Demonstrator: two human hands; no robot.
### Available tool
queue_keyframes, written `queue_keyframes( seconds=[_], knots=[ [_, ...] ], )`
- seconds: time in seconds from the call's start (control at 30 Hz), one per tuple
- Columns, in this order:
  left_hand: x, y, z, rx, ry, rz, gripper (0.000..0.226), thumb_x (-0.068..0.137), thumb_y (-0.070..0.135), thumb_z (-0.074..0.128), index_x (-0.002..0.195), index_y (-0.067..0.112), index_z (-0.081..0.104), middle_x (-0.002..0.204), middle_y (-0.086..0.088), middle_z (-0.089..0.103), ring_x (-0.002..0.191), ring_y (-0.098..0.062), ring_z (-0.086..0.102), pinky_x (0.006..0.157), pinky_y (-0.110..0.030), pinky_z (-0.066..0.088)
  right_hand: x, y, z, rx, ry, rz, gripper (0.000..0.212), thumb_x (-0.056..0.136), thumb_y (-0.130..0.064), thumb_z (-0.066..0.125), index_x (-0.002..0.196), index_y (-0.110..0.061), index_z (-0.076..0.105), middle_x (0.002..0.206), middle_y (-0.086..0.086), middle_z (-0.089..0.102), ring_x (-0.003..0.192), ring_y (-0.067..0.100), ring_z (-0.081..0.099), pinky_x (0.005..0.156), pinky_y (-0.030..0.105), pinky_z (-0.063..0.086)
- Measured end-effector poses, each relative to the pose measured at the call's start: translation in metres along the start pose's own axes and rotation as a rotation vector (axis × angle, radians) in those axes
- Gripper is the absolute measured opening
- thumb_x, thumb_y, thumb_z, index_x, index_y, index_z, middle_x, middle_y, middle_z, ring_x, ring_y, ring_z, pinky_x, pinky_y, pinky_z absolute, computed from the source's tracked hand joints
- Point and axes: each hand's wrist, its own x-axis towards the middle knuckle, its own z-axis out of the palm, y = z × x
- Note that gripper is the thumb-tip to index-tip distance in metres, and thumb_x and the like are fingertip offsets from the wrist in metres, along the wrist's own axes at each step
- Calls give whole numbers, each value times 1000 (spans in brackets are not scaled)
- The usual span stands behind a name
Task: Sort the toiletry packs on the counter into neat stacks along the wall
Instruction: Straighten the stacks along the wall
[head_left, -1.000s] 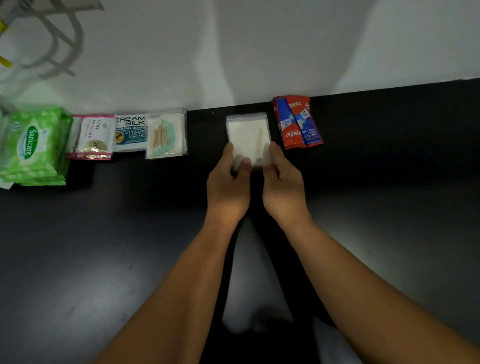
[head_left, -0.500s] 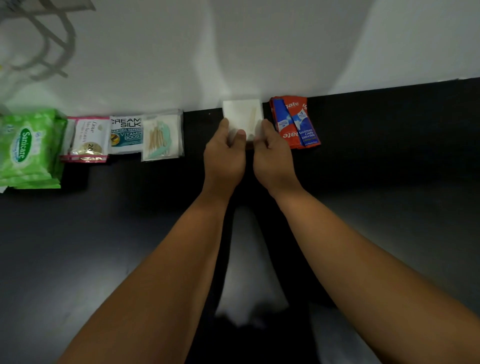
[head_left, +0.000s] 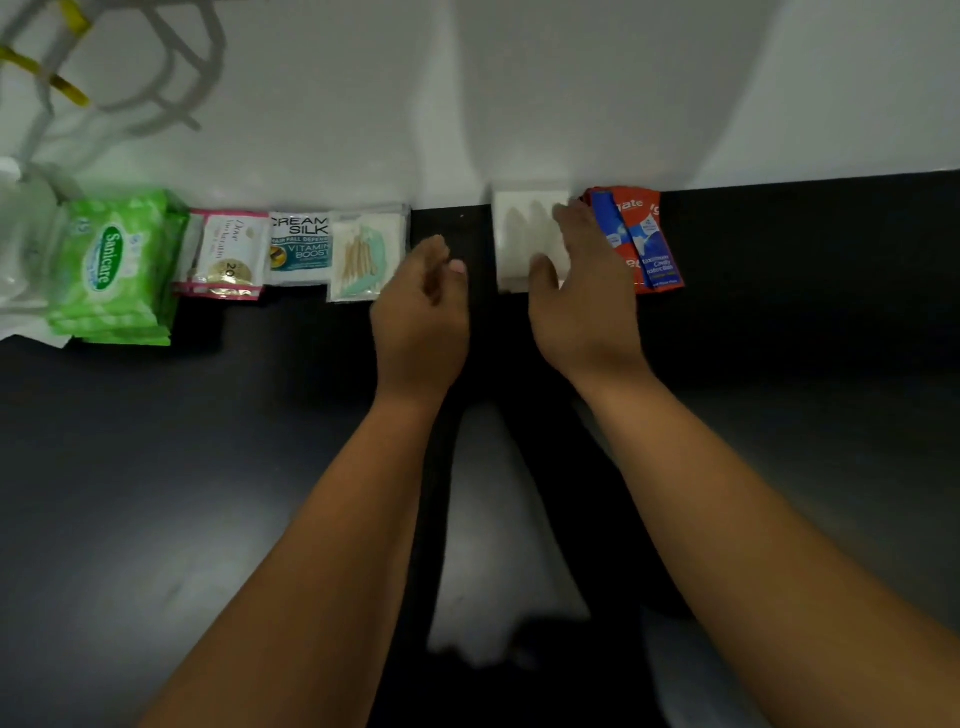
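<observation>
Pack (head_left: 522, 244) of white tissue sits at the wall (head_left: 363, 104), far edge touching it, long side running from the wall toward the person. Right hand (head_left: 584, 306) is the nearer one: fingers (head_left: 569, 218) fairly straight, laid along the pack's right edge, thumb on its near corner. It looks like light pressing, not a grip, but blur there makes contact hard to confirm. Left hand (head_left: 421, 312) hovers just left of the pack over bare counter (head_left: 208, 467), fingers loosely curled, holding nothing.

Toothpaste sachets (head_left: 641, 239), glossy red and blue foil, fan out slightly, just right of the right fingers. A dark gap separates the white pack from the swab pack (head_left: 363, 254), which is clear film showing sticks and something mint green. Then, side by side leftward: shampoo sachet (head_left: 301, 247), flat, white and teal; pink-edged sachets (head_left: 228, 254), stacked; wipes (head_left: 111, 260), soft green plastic, a thick pile.

Likely next: nudge the white pack square, or slide it left to close the gap. Thin film on a smooth matte counter should slide easily, and the top layer may skid off the stack.
</observation>
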Motion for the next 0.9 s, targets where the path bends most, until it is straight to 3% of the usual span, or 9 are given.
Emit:
queue_keyframes(
  seconds=[0.07, 0.17, 0.23, 0.3, 0.37, 0.47, 0.53, 0.67, 0.9],
  knots=[
    [4, -13, -22, 104, 148, 40, 33, 94, 22, 57, 119, 4, 67, 111, -5, 72, 101, -13, 67, 92, -13, 48, -13, -12, 20, 123, 33, -102, 43, 97, -11, 52, 138, -2, 52, 144, 12, 52, 137, 19, 45, 117, 27, 31],
    [17, -39, -54, 240, 228, -16, 34, 93, 23, 54, 120, 6, 67, 113, -8, 71, 104, -19, 66, 91, -20, 46, -20, -26, 63, 254, -158, -36, 39, 96, -8, 51, 135, -4, 56, 135, 5, 60, 128, 14, 53, 110, 22, 39],
    [26, -54, -67, 268, 205, -62, 33, 93, 23, 56, 119, 6, 66, 111, -8, 71, 103, -21, 66, 89, -22, 46, -19, -35, 86, 282, -252, 32, 39, 96, -4, 48, 134, -6, 58, 127, -2, 62, 121, 10, 56, 101, 11, 40],
    [30, -62, -75, 283, 182, -65, 30, 91, 22, 59, 115, 5, 66, 107, -8, 71, 99, -21, 67, 86, -23, 47, -14, -39, 107, 283, -272, 70, 39, 94, -5, 45, 131, -9, 60, 126, 3, 66, 117, 16, 61, 101, 25, 48],
    [32, -62, -78, 277, 154, -26, 25, 91, 18, 61, 111, 4, 66, 103, -7, 71, 94, -17, 66, 78, -9, 44, -6, -43, 122, 250, -280, 101, 40, 93, -10, 43, 131, -8, 57, 125, 11, 65, 114, 24, 62, 98, 39, 52],
    [36, -57, -79, 261, 106, -29, 16, 89, 11, 59, 102, 5, 67, 91, 1, 67, 79, -5, 56, 64, 2, 34, 5, -52, 134, 227, -260, 156, 44, 86, -11, 41, 127, -4, 56, 120, 16, 64, 109, 30, 63, 96, 42, 53],
    [39, -56, -78, 256, 80, -13, 18, 87, 11, 58, 102, 6, 68, 89, 1, 68, 77, -6, 57, 65, -1, 35, 10, -56, 138, 259, -216, 200, 41, 83, -3, 43, 120, -4, 61, 114, 14, 67, 104, 26, 65, 94, 39, 54],
    [40, -61, -80, 187, -4, 60, 25, 87, 13, 57, 106, 4, 68, 96, -8, 73, 91, -20, 69, 80, -24, 52, 11, -57, 139, 307, -162, 237, 37, 82, 5, 43, 111, -2, 64, 105, 12, 69, 97, 23, 67, 87, 34, 56],
    [23, -58, -92, 134, -146, -1, 22, 92, 14, 56, 110, 10, 68, 101, -1, 73, 95, -13, 68, 75, -6, 44, -13, -59, 138, 370, -180, 276, 41, 85, 3, 40, 119, -2, 62, 115, 13, 68, 108, 23, 65, 98, 39, 53]
  ],
)
